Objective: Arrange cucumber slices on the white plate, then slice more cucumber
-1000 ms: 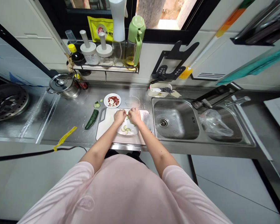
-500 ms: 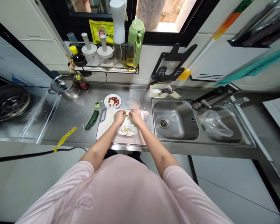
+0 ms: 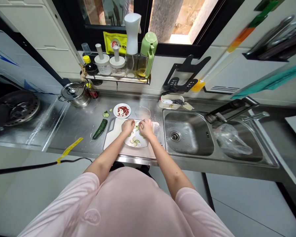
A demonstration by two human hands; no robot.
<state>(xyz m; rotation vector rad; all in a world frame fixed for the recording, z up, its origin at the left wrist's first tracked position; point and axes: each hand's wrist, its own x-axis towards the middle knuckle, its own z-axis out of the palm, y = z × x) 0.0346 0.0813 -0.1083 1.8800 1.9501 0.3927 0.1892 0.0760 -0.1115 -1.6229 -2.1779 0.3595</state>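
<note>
My left hand (image 3: 127, 126) and my right hand (image 3: 146, 128) curl close together over the top of a white plate (image 3: 143, 143). Green-edged cucumber slices (image 3: 134, 141) lie on it in a curved pattern. Slices show between my fingertips, but what each hand grips is too small to tell. The plate rests on a white plastic cutting board (image 3: 115, 138). Left of the board lie a dark green cucumber piece (image 3: 100, 129) and a few loose slices (image 3: 105, 114). Behind them, a small white plate holds red dried pieces (image 3: 122, 111).
A glass bowl (image 3: 142, 112) stands behind the board, and a double steel sink (image 3: 188, 135) lies to the right. A steel pot (image 3: 75, 94) and a round metal rack (image 3: 14, 108) sit at the left. Bottles and jars line a shelf (image 3: 117, 78) under the window.
The whole view has shifted slightly as my head moved. Both hands stay together over the plate, with only small finger movements.
</note>
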